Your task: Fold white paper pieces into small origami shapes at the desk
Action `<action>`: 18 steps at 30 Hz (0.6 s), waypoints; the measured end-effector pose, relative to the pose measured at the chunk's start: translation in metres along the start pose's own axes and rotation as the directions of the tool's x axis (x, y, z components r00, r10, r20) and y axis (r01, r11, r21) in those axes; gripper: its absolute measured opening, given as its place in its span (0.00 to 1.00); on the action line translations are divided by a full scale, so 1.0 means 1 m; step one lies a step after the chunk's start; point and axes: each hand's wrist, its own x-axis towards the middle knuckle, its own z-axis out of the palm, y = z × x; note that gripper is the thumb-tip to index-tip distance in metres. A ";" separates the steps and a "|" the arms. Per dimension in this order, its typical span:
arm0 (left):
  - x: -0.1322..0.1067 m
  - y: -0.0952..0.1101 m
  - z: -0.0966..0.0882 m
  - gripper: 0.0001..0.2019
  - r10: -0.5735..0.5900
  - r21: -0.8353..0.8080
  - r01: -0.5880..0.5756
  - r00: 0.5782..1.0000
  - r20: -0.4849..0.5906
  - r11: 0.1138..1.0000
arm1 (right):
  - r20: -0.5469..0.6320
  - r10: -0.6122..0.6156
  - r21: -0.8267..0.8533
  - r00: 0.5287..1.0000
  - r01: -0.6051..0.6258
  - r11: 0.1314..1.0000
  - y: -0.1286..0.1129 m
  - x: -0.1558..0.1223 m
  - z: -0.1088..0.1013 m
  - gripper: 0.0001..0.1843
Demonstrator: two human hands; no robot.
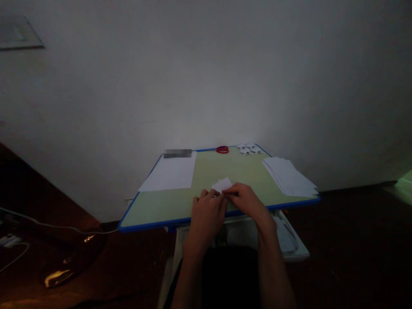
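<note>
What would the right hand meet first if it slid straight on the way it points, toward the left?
The right hand points left, its fingers on the small folded paper; straight on, it would probably meet the left hand, apparently already touching it.

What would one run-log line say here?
left hand + right hand: both on small white paper | green table

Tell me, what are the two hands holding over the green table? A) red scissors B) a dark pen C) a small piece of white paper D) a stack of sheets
C: the left hand and right hand meet on a small piece of white paper.
</note>
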 end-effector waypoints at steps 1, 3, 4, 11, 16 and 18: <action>0.000 0.000 -0.001 0.14 -0.005 0.016 0.005 1.000 0.001 1.000 | 0.000 -0.001 0.002 1.000 0.001 1.000 0.000 0.000 0.000 0.16; -0.002 0.002 -0.002 0.14 0.000 0.052 0.000 1.000 -0.002 0.999 | -0.007 -0.002 0.005 1.000 0.002 1.000 0.000 0.000 -0.001 0.18; -0.003 0.002 -0.001 0.15 0.008 0.070 -0.008 1.000 -0.008 0.997 | -0.014 -0.001 0.007 1.000 0.001 1.000 0.000 0.000 -0.002 0.19; -0.015 -0.009 0.014 0.17 0.076 0.068 -0.069 0.993 -0.095 0.995 | -0.051 -0.029 0.029 0.998 0.030 0.999 -0.001 -0.006 -0.001 0.19; -0.019 -0.015 0.025 0.17 0.071 0.004 -0.071 0.983 -0.167 0.997 | -0.086 -0.080 0.071 0.993 0.086 0.994 -0.001 -0.009 0.000 0.18; -0.020 -0.016 0.028 0.18 0.073 0.028 -0.070 0.983 -0.166 0.997 | -0.090 -0.080 0.105 0.993 0.090 0.990 0.000 -0.010 -0.001 0.17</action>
